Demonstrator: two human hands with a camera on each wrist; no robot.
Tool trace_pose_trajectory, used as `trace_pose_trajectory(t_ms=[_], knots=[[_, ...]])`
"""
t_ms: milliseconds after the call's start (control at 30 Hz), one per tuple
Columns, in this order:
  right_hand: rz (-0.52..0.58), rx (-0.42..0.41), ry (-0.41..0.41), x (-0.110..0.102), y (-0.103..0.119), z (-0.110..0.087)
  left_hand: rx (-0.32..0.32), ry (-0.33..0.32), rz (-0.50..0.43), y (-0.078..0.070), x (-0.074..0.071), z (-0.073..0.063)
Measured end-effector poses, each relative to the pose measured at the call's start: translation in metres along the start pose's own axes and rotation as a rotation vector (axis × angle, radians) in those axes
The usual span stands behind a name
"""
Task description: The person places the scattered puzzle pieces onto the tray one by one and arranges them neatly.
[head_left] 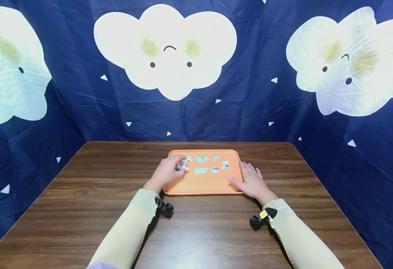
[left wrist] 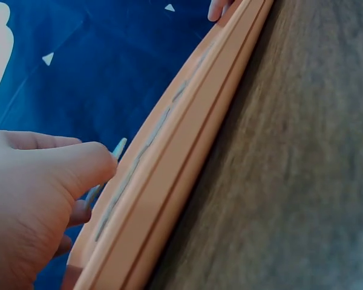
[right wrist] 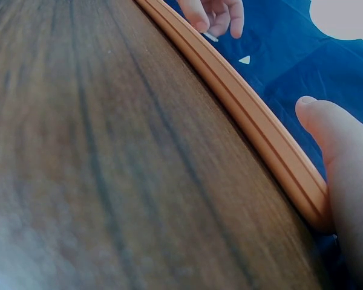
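Observation:
On the orange tray lie several small, irregular light blue-green pieces, among them a wide piece, another wide piece and a piece with a white edge. My left hand is over the tray's left side. In the left wrist view its thumb and fingers pinch a thin blue-green piece, tilted up off the tray; the hand hides part of it. At the right edge of the tray, my right hand rests with fingers extended and the thumb over the rim.
The tray sits near the back of a brown wood-grain table. A dark blue cloth with white clouds hangs behind the table and on both sides. A small black camera is strapped to each wrist.

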State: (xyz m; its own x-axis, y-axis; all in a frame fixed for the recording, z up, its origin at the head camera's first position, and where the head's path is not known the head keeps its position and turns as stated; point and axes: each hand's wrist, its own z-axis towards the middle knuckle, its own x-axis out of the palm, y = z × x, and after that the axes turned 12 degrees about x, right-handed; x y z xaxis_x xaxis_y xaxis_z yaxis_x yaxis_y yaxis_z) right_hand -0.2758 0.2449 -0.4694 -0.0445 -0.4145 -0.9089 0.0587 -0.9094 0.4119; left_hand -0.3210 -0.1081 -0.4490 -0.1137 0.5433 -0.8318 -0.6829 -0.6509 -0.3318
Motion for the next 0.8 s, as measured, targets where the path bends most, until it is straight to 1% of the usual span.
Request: trace_pose_trajectory(t_ms=[233,333,467,600,800], knots=[[-0.002,-0.002,0.001,-0.0008,0.0006,0.0018,0.028,0.072,-0.064,0.0065,0.0036,0.0041],[-0.006,0.001,0.0,0.0003,-0.0005,0.0014,0.026,0.088,-0.095,0.0071,0.005,0.0033],[-0.004,0.002,0.004,0.0014,-0.0011,0.0005,0.024,0.108,-0.105,0.0075,0.0069,0.0035],[0.0,0.0,-0.003,0.0011,-0.0019,-0.0003,0.023,0.112,-0.124,0.0063,0.0077,0.0053],[-0.005,-0.004,-0.014,-0.0012,-0.0011,-0.0031,0.012,0.099,-0.145,0.005,0.0092,0.0046]])
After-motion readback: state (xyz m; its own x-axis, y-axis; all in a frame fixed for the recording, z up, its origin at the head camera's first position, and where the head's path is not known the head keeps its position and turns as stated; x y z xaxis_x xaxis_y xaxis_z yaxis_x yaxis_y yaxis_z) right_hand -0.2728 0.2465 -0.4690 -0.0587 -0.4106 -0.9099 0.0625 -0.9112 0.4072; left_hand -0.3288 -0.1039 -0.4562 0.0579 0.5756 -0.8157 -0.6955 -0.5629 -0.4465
